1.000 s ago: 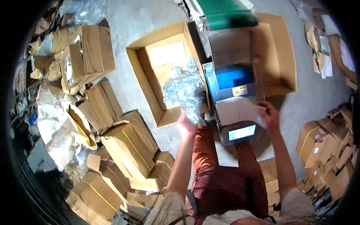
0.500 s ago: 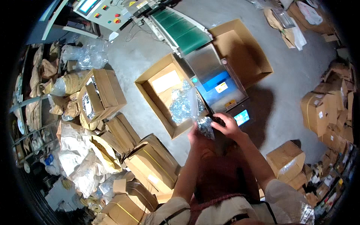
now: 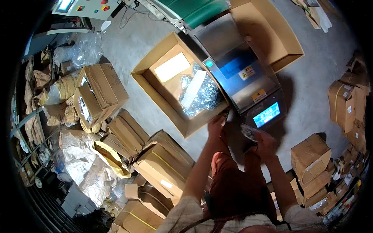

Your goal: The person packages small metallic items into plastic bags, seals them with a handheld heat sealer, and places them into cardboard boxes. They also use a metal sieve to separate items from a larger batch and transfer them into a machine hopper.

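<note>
My right hand is closed on a small clear plastic bag with dark or shiny contents, blurred by motion, below the machine's lit screen. My left hand is at the near corner of an open cardboard box. Its fingers are partly hidden, and whether they hold anything cannot be made out. Inside that box, a heap of shiny clear bags lies with a white strip across it. Farther back in it is a white sheet.
A metal machine stands right of the box, with a green conveyor belt behind it. Another open carton is on its far right side. Stacked cartons and sacks crowd the left; more cartons are at the right.
Both hands were together on the clear bag by the box corner. They have parted: the bag has moved right with my right hand. A white strip now lies over the heap. My view has shifted.
</note>
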The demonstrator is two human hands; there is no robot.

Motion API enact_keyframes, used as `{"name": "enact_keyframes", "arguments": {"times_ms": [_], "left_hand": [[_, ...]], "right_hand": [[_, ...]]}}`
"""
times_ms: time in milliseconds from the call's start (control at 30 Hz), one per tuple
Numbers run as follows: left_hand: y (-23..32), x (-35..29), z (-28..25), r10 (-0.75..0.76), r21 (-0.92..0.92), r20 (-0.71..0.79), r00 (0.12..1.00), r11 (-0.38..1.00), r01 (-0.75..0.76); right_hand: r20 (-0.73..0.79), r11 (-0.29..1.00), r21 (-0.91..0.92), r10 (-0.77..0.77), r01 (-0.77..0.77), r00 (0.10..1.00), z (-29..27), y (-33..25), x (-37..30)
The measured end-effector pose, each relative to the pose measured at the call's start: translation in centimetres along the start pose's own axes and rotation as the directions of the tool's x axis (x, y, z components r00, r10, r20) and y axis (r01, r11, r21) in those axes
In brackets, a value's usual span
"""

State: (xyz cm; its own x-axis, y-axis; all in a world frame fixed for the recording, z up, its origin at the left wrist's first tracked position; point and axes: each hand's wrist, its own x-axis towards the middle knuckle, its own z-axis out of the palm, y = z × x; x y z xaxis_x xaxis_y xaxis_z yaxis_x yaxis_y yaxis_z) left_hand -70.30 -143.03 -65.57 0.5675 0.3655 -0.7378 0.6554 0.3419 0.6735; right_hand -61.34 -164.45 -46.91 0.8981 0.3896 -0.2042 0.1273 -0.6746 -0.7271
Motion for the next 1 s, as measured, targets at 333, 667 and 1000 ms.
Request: {"name": "enact_keyframes", "arguments": {"times_ms": [333, 667, 1000], "left_hand": [[1.4, 21.0, -13.9, 0.504, 0.893, 0.221, 0.835, 0.240, -0.381], [19.1, -2.2, 3.5, 0.584, 0.802, 0.507, 0.634, -0.048, -0.596], [17.8, -1.9, 18.1, 0.499, 0.679, 0.547, 0.672, 0.205, -0.705]], "right_hand": [[-0.098, 0.904, 0.223, 0.392, -0.364, 0.915, 0.6, 0.7, -0.2], [-0.267, 0.815, 0.225, 0.579, -0.535, 0.770, -3.3, -1.7, -2.7], [-0.310, 0.750, 0.262, 0.661, -0.607, 0.683, -4.8, -0.4, -5.2]]}}
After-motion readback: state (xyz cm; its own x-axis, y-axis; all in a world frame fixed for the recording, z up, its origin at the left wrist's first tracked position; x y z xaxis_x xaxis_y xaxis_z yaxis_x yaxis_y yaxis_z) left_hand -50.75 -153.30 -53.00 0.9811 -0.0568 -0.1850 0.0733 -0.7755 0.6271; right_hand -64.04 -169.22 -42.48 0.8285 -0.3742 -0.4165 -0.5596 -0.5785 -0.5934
